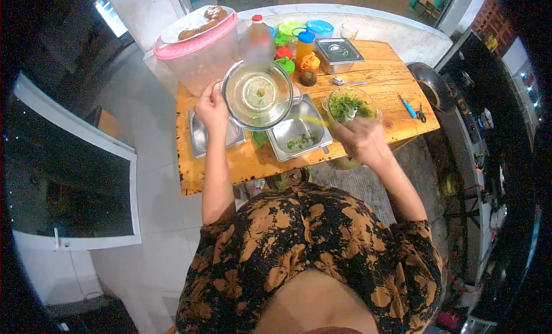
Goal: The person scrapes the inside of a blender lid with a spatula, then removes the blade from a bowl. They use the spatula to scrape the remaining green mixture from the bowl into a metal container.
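My left hand (213, 111) grips the rim of a clear glass bowl (258, 96), tilted so that its inside with a few green bits faces me. My right hand (363, 142) is closed on a thin yellow-green utensil (309, 119), blurred by motion, which points toward the bowl. Just behind my right hand, a second clear bowl (351, 104) holds chopped green leaves. Below the glass bowl stands a metal tray (300, 139) with some green pieces in it. Another metal tray (198, 135) lies at the left, partly hidden by my left arm.
Bottles (305, 46), a lidded metal container (339, 54) and a large pink-lidded box (198, 52) stand at the back. A spoon (349, 82), a blue-handled knife (407, 107) and scissors (421, 113) lie on the wooden table (391, 63). A wok (431, 88) is at the right.
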Demonstrator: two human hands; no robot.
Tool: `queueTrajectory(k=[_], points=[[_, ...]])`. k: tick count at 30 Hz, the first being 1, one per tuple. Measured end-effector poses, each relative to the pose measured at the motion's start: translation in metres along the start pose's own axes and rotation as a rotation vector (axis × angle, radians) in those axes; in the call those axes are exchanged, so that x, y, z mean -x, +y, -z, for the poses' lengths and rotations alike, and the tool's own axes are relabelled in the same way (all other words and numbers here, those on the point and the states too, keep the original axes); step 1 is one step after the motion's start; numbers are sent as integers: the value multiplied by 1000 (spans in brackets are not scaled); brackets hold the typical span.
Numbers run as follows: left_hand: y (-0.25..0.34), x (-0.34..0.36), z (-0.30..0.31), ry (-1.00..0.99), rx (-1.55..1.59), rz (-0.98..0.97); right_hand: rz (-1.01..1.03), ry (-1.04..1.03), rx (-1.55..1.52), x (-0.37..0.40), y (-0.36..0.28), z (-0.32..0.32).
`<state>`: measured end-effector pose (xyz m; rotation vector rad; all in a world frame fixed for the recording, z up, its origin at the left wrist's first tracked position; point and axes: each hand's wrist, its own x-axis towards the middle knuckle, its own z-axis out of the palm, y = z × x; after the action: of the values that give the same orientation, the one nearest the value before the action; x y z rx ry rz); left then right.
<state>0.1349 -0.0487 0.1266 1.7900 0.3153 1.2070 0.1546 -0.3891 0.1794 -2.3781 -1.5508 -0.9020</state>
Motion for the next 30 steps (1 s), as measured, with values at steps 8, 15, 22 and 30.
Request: queueTrajectory(k=[8, 15, 22, 30], points=[[5, 2, -1, 51, 356, 252, -13, -227, -74, 27, -9, -44], [10, -1, -17, 49, 117, 157, -91, 55, -204, 12, 17, 12], [47, 18, -53, -35, 25, 59, -54, 226, -287, -22, 61, -29], [70, 37, -59, 130, -190, -28, 46, 131, -309, 9, 82, -37]])
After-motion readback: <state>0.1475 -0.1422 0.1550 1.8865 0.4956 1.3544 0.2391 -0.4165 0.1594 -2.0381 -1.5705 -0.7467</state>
